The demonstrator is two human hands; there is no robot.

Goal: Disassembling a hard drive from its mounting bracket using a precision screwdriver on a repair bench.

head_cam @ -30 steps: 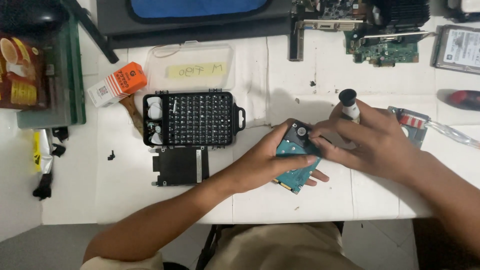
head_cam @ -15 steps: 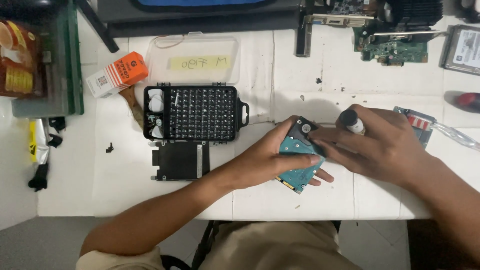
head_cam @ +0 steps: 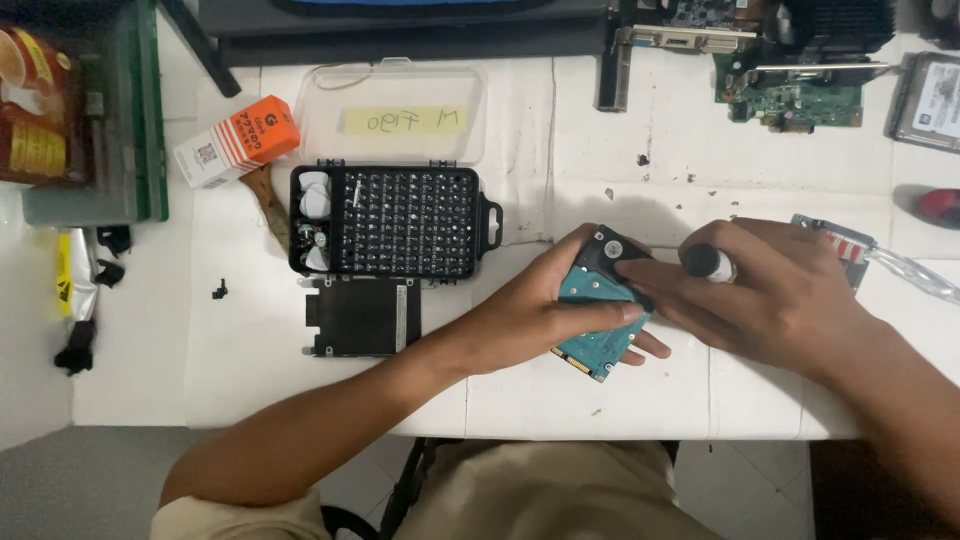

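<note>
The hard drive [head_cam: 600, 325] sits right of the middle of the frame, green board up. The left hand [head_cam: 545, 310] is curled around it. The right hand [head_cam: 770, 290] is closed on a screwdriver [head_cam: 708, 263], tip hidden, probably on a screw. Next it needs a steady turn. Since a second ago, the screwdriver leans lower. The bit case [head_cam: 395, 220] lies left on the desk [head_cam: 250, 350].
</note>
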